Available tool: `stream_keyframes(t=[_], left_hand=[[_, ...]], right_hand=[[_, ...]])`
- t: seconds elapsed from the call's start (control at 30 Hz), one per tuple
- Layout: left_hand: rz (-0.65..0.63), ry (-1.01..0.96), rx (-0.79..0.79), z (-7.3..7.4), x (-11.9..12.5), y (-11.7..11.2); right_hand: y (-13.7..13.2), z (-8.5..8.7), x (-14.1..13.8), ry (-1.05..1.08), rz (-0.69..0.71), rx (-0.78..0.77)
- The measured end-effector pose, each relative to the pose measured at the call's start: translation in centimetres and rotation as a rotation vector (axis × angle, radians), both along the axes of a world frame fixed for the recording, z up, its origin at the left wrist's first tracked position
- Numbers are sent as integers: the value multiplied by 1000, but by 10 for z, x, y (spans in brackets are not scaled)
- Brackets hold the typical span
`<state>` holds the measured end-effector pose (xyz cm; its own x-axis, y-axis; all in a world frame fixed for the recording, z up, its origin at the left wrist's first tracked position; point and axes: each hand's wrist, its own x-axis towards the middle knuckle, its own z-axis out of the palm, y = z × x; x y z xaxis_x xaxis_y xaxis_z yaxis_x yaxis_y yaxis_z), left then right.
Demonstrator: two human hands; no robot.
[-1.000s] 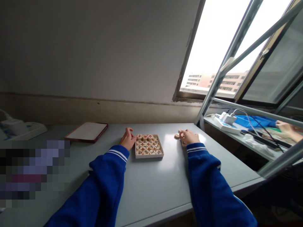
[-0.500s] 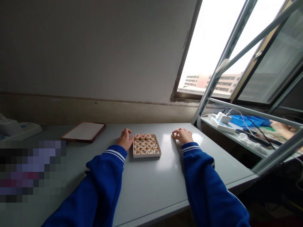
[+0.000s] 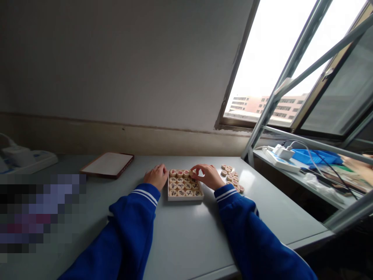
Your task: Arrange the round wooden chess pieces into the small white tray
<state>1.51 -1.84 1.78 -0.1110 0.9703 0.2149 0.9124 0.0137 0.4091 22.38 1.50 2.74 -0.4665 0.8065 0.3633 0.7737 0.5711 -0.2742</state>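
- Blue sleeves with white stripes (image 3: 131, 217) cover both forearms, reaching out over a pale grey table (image 3: 180, 237).
- The left hand (image 3: 157, 176) rests just beside the left wall of a shallow cardboard tray (image 3: 185, 198), its fingers close together and curled down, holding nothing that shows.
- The right hand (image 3: 206, 175) arches over the tray's far right corner, its fingers (image 3: 194, 168) spread, their tips at the xiangqi pieces (image 3: 182, 182); whether they pinch one is hard to tell from here.
- The pieces stand packed in rows in the tray.
- More pieces (image 3: 231, 177) lie flat in a loose strip right of the right hand.
- Beyond the tray's left side, a red-edged board (image 3: 107, 165) lies on the table.
- Farther right, a power strip (image 3: 279, 160) sits on a lower shelf, beneath an open window (image 3: 262, 66).
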Motion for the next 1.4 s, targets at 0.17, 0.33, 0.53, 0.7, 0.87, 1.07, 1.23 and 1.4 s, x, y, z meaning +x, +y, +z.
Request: stream_keyframes(t=[0.17, 0.33, 0.53, 0.7, 0.87, 1.07, 1.23, 1.4], left_hand=[[-28, 107, -25, 3, 2, -2], [-41, 151, 24, 2, 4, -4], [-56, 177, 74, 0, 5, -4], [-48, 198, 87, 0, 6, -4], [-44, 205, 70, 1, 6, -5], [-36, 215, 46, 2, 6, -6], [-24, 221, 61, 0, 6, -5], [-37, 228, 60, -1, 6, -5]], right_hand=[[-1, -4, 0, -31, -47, -28], [-1, -3, 0, -70, -43, -9], [-1, 0, 3, -124, -70, 36], [-4, 3, 5, -144, -62, 75], [-6, 2, 2, -134, -83, 95], [-4, -8, -13, -98, -92, 90], [-1, -17, -18, -65, -111, 104], [-4, -14, -16, -70, -114, 73]])
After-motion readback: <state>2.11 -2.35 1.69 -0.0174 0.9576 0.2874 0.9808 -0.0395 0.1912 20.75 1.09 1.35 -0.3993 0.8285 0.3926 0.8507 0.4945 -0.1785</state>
